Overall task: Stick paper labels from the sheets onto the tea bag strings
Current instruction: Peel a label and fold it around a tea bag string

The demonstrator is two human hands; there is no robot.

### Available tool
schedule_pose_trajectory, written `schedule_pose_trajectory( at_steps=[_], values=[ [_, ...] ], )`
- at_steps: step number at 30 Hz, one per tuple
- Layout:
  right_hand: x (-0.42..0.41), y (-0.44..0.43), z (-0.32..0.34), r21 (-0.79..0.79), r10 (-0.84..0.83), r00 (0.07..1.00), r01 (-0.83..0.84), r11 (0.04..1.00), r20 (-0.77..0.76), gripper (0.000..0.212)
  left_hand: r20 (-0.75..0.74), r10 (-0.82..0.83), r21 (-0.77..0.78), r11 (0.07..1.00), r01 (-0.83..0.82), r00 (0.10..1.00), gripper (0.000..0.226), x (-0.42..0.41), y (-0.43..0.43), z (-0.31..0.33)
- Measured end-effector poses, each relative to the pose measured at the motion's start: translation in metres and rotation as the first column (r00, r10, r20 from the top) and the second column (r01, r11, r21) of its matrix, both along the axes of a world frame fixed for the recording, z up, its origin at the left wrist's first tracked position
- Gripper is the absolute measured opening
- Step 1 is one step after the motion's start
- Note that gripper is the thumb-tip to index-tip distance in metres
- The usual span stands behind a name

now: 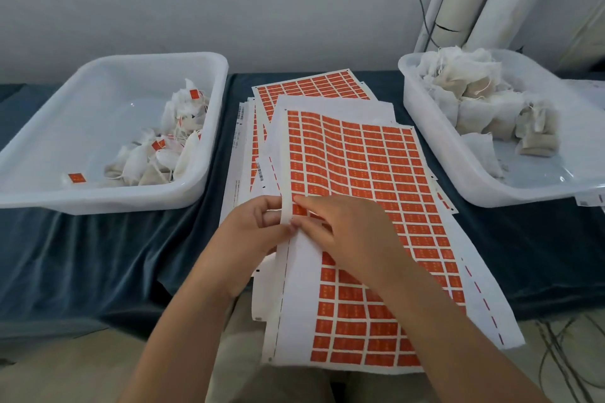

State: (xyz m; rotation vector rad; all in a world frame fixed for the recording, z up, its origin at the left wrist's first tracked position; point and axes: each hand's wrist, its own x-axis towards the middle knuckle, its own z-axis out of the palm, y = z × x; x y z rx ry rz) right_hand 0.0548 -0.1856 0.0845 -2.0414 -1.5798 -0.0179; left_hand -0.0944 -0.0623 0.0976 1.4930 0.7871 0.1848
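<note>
Your L hand (pixel 258 226) & R hand (pixel 340 232) both pinch white edge strip (pixel 285 206) of top orange-label paper sheet (pixel 376 173), centre of blue-cloth surface (pixel 98 255). Unlabelled white tea bags (pixel 474 98) in translucent plastic tub (pixel 425 134), far right.

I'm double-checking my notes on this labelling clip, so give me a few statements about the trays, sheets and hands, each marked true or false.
1. The tea bags in the left tray carry orange labels. True.
2. The other tray's bags are labelled too. False: the plain bags in the right tray show no labels.
3. The left hand pinches a white strip at the top sheet's left edge, the right hand beside it. True.
4. The top sheet has lost most labels. False: its orange grid looks nearly full.
</note>
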Motion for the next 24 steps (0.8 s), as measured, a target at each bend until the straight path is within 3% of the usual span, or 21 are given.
schedule_pose_trajectory(
  at_steps=[5,8,14,19,24],
  values=[
    [0.010,0.004,0.006,-0.021,0.149,0.920,-0.152,0.988,0.361,0.039,-0.070,0.002,0.151,0.988,0.009,0.998,0.018,0.000,0.000,0.004],
    [0.017,0.005,0.005,-0.066,0.224,0.876,-0.217,0.974,0.427,0.036,-0.095,0.006,0.205,0.979,0.014,0.995,0.020,0.001,0.000,0.008],
    [0.018,0.005,0.002,0.051,0.214,0.880,-0.259,0.964,0.425,0.046,-0.078,0.001,0.236,0.972,0.017,0.997,0.039,0.001,-0.007,0.009],
    [0.022,0.001,0.001,0.074,0.171,0.915,-0.212,0.975,0.365,0.030,-0.074,0.038,0.276,0.961,-0.016,0.997,0.049,0.001,-0.005,0.005],
    [0.023,0.002,0.009,0.086,0.164,0.942,-0.197,0.977,0.294,0.036,-0.053,0.075,0.346,0.937,-0.052,0.996,0.051,0.001,-0.003,0.004]
  ],
)
